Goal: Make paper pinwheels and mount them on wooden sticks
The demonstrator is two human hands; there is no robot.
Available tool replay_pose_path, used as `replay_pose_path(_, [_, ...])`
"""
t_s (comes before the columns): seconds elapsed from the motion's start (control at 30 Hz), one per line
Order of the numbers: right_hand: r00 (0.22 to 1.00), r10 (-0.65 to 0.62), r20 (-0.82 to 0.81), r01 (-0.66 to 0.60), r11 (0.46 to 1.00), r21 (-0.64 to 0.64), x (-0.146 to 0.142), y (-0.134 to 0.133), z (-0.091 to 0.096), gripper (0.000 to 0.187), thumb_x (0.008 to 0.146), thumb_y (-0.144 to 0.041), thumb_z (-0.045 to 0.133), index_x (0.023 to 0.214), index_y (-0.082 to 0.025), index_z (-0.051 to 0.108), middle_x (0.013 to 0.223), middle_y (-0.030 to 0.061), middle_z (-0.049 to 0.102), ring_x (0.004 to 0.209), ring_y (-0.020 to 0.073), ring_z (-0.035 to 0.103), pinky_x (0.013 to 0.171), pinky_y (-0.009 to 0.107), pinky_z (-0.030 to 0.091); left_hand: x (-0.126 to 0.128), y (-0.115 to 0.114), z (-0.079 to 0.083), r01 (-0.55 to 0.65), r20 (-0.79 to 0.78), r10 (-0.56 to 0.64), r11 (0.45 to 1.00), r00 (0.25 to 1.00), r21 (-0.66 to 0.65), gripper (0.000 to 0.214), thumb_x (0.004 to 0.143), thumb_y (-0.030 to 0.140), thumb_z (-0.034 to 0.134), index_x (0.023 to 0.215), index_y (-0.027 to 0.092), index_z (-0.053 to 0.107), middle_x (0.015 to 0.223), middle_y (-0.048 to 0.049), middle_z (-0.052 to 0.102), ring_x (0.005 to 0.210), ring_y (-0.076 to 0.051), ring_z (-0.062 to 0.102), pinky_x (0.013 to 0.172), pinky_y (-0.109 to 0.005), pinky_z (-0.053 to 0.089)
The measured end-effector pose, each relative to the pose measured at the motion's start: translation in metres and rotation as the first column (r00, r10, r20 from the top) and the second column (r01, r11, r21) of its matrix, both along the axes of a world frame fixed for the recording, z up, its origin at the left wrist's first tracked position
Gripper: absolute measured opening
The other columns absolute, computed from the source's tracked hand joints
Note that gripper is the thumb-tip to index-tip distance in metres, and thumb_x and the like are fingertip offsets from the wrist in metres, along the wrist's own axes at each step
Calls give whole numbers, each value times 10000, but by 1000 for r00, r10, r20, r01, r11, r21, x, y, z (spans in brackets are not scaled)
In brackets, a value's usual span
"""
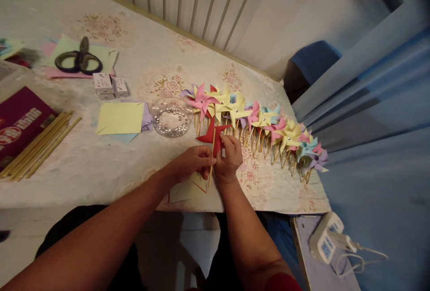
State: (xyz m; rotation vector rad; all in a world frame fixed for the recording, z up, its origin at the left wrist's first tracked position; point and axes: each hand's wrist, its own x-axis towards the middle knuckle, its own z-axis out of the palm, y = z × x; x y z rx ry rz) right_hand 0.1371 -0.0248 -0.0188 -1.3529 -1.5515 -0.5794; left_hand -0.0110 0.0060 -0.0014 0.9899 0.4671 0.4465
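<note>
Between my hands is a red paper pinwheel (pixel 207 136), its back towards me, with a thin wooden stick (pixel 211 175) running across it. My left hand (pixel 193 162) pinches the stick below the paper blades. My right hand (pixel 230 158) curls around the pinwheel's right side, its fingers on the red paper. Just beyond lies a round clear dish (pixel 172 135) of small shiny metal pieces. A row of finished-looking pinwheels (pixel 237 107) in pink, yellow, blue and purple stretches to the right. Under my left wrist rests a pale sheet (pixel 188 191) with a red strip on it.
Left of the dish are yellow paper squares (pixel 120 118), small white boxes (pixel 103 84) and black-handled scissors (pixel 79 62) on coloured paper. Wooden sticks (pixel 42 145) lie by a purple box (pixel 22 123) at far left. A power strip (pixel 325 239) sits past the table's right front corner.
</note>
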Motion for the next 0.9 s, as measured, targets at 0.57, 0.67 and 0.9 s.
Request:
replay_pose_path(0.57, [1000, 19, -16, -19, 1000, -24, -2, 0, 2, 374, 923, -107, 471, 1217, -248, 655, 1037, 76, 651, 965, 186, 654, 838, 352, 579, 1, 1, -1, -12, -8, 12, 1000, 1000, 18, 373, 728, 434, 764, 686, 179, 496, 492, 19, 596, 421, -108, 543, 474, -215, 314])
replay_pose_path(0.67, [999, 35, -17, -35, 999, -19, -3, 0, 3, 369, 923, -108, 474, 1213, -243, 658, 1026, 76, 650, 960, 186, 652, 828, 350, 580, 1, 1, -1, -13, -1, 13, 1000, 1000, 22, 378, 722, 436, 771, 684, 178, 499, 498, 20, 600, 419, -107, 541, 475, -217, 321])
replay_pose_path(0.9, [997, 68, -29, -68, 998, 11, -4, 0, 6, 375, 913, -67, 478, 1195, -237, 658, 1021, 73, 656, 969, 182, 650, 835, 350, 581, 0, 0, 0, -9, -5, 10, 1000, 1000, 17, 376, 724, 440, 769, 679, 177, 504, 487, 22, 601, 418, -103, 537, 478, -215, 325])
